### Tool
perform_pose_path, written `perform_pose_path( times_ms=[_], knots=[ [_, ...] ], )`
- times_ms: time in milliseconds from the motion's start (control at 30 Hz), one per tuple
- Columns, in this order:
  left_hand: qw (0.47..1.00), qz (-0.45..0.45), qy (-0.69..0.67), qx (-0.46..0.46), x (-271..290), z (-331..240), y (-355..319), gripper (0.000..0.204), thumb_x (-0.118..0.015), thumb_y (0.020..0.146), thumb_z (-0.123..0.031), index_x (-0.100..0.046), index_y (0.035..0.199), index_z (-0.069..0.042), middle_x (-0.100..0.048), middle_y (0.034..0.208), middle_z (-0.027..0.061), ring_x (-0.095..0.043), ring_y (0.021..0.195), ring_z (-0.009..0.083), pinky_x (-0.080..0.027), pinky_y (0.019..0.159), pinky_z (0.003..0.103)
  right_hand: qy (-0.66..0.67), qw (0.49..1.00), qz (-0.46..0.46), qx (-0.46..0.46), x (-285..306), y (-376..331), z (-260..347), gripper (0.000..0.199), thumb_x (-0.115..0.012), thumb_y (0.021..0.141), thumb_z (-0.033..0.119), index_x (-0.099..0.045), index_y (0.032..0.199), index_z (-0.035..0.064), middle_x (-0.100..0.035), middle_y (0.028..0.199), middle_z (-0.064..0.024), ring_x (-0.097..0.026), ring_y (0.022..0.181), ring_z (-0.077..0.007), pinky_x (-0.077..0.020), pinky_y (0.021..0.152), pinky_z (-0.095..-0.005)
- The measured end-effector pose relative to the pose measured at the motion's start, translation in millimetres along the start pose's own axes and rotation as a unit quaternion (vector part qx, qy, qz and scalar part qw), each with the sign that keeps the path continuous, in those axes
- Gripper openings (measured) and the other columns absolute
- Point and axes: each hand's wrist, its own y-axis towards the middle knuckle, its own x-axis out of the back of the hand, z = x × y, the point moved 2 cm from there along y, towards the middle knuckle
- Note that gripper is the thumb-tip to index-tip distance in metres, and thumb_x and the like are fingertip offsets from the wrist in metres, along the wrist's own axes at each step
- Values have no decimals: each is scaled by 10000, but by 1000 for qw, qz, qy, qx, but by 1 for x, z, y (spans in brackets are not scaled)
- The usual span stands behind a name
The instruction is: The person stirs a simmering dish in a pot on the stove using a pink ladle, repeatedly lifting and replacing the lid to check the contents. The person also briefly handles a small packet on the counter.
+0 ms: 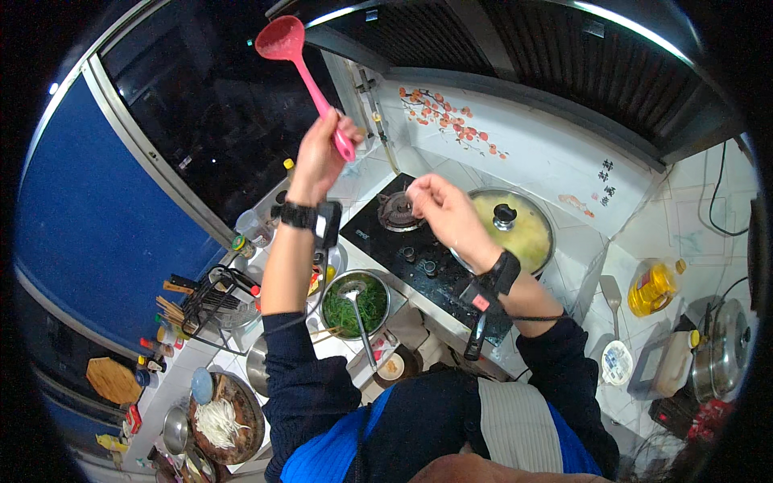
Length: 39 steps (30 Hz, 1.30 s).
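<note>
A pink ladle is raised high in front of the dark window, bowl upward, with my left hand closed around its handle. My right hand hovers above the unlit-looking burner, just left of the pan. Its fingers are curled toward the thumb, and whatever they may pinch is too small to make out. A glass lid with a black knob covers the pan, which has yellowish food inside. Lower left of the stove, a metal bowl holds leafy greens, with a slotted metal spoon across it.
A range hood overhangs the black stove. On the left stand a dish rack and a round chopping board bearing white shreds. To the right are a spatula, an oil bottle and a lidded pot.
</note>
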Motion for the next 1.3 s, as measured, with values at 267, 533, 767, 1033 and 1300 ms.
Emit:
perform_pose_path(
  times_ms=[267,533,767,1033,1300],
  knots=[
    [996,-33,60,56,-9,96,-74,243,-460,941,-290,-524,1007,-65,-524,1123,55,-478,1067,166,-363,945,324,42,980,145,-131,-5,5,-38,230,-541,842,170,-520,998,2,-599,809,-60,-576,709,-123,-467,625,-262],
    [973,12,97,209,-8,124,-85,350,-434,948,-340,-493,1170,-77,-527,1090,35,-501,986,131,-405,870,285,214,934,186,-216,-5,3,-60,209,-506,831,133,-468,1026,68,-459,675,7,-443,543,-60,-339,426,-203],
    [968,-50,125,212,-2,122,-78,363,-459,939,-350,-519,1166,-73,-539,1077,32,-498,987,139,-388,899,307,57,961,89,-256,19,0,-68,347,-477,909,409,-531,794,85,-378,576,55,-324,457,-39,-240,386,-229],
    [796,315,510,-85,-123,108,-161,209,-621,827,-162,-582,1000,-52,-564,827,87,-569,775,187,-476,643,299,-281,950,3,-137,60,13,-120,498,-461,890,468,-595,776,3,-547,688,-127,-515,665,-257,-397,608,-378],
    [827,372,385,-169,-238,150,-181,287,-649,792,-185,-569,1013,-20,-597,888,115,-592,790,272,-486,690,341,-466,874,23,-136,107,25,-123,547,-399,869,543,-646,885,56,-632,853,-201,-595,834,-375,-459,735,-458]
  ],
)
